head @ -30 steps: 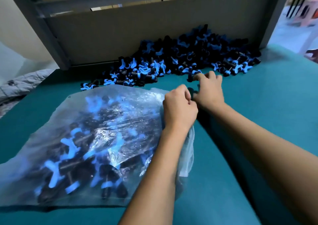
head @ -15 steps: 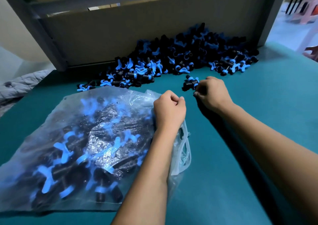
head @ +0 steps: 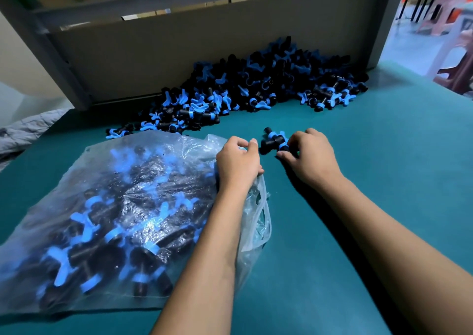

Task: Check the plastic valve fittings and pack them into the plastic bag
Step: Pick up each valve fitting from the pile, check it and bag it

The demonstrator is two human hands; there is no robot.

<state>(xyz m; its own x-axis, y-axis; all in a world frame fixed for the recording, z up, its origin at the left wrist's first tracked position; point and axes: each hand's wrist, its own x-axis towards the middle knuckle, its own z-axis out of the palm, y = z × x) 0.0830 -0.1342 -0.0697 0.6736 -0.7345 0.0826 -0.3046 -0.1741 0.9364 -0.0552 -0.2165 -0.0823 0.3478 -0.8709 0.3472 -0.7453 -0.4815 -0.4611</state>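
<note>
A clear plastic bag (head: pixel 122 206) lies on the teal table at the left, holding several black valve fittings with blue handles. My left hand (head: pixel 236 164) grips the bag's open edge at its right side. My right hand (head: pixel 308 155) pinches a black-and-blue valve fitting (head: pixel 273 140) just right of the bag's mouth, low over the table. A large pile of loose fittings (head: pixel 256 88) lies at the back against a grey board.
The teal table (head: pixel 371 181) stretches to the right and front of my arms. A grey board and metal frame (head: pixel 179 47) wall off the back. Pink stools (head: pixel 445 14) stand beyond the table's right edge.
My right hand has drawn back from the pile toward the bag, bringing a fitting with it. My left hand keeps its grip on the bag's edge.
</note>
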